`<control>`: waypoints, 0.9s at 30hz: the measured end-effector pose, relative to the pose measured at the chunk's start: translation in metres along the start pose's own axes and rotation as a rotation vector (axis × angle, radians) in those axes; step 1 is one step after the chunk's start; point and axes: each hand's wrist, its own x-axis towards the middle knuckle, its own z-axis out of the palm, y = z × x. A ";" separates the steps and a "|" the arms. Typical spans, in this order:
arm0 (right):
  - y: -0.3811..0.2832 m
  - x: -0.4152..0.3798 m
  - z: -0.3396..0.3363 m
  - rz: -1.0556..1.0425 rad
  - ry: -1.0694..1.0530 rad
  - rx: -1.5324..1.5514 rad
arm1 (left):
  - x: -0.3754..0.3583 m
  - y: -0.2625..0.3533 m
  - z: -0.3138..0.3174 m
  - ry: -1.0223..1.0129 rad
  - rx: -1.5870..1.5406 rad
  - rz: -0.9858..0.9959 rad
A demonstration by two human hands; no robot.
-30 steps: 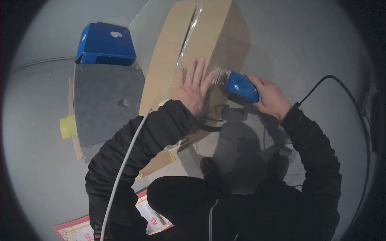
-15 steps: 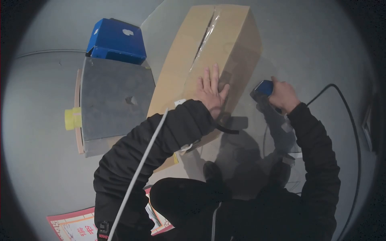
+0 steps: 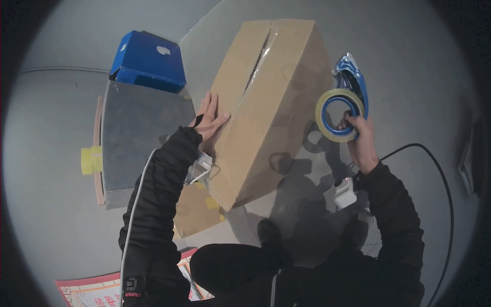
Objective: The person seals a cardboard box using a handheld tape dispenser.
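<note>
A long brown cardboard box (image 3: 266,117) stands in the middle, with a shiny strip of clear tape along the dark seam on its top. My left hand (image 3: 208,120) lies on the box's left edge, fingers spread and pointing up the frame. To the right of the box, my right hand (image 3: 361,138) grips a blue tape dispenser (image 3: 362,84) with its fingers closed at the handle side. The dispenser carries a large roll of yellowish clear tape (image 3: 323,118) and is held apart from the box.
A grey box (image 3: 143,133) with a yellow tape roll (image 3: 92,160) at its side and a blue box (image 3: 153,59) are on the left. A smaller carton (image 3: 197,210) lies below. A black cable (image 3: 442,179) curves at the right; a red-bordered sheet (image 3: 92,286) lies bottom left.
My left hand has moved left, from the middle of the box to its left edge. My right hand has turned and raised the dispenser, whose tape roll now shows.
</note>
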 end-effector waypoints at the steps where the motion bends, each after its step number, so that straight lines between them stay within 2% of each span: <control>1: -0.004 0.003 0.003 -0.037 -0.012 -0.031 | 0.000 -0.005 -0.001 -0.019 -0.065 -0.009; 6: -0.040 0.019 0.033 -0.269 -0.039 -0.078 | -0.022 -0.022 -0.002 -0.080 -0.192 -0.003; 10: -0.078 0.052 0.069 -0.293 0.003 -0.119 | -0.044 -0.044 -0.012 -0.122 -0.206 0.055; 13: -0.082 0.040 0.089 -0.284 0.060 -0.180 | -0.100 -0.069 -0.012 -0.142 -0.292 0.097; 15: -0.091 0.075 0.092 -0.249 0.064 -0.258 | -0.130 -0.066 -0.020 -0.115 -0.440 0.064; 18: -0.076 0.104 0.084 -0.207 0.012 -0.284 | -0.183 -0.101 -0.004 -0.103 -0.496 -0.152; 20: -0.054 0.124 0.081 -0.187 -0.004 -0.163 | -0.206 -0.136 0.025 -0.036 -0.390 -0.138; 24: -0.041 0.139 0.075 -0.193 0.023 -0.009 | -0.232 -0.132 0.086 0.062 -0.466 -0.107; 26: -0.034 0.150 0.065 -0.202 0.025 0.040 | -0.234 -0.108 0.116 0.053 -0.651 -0.370; 27: -0.034 0.153 0.062 -0.208 0.024 0.046 | -0.234 -0.103 0.133 0.048 -0.701 -0.434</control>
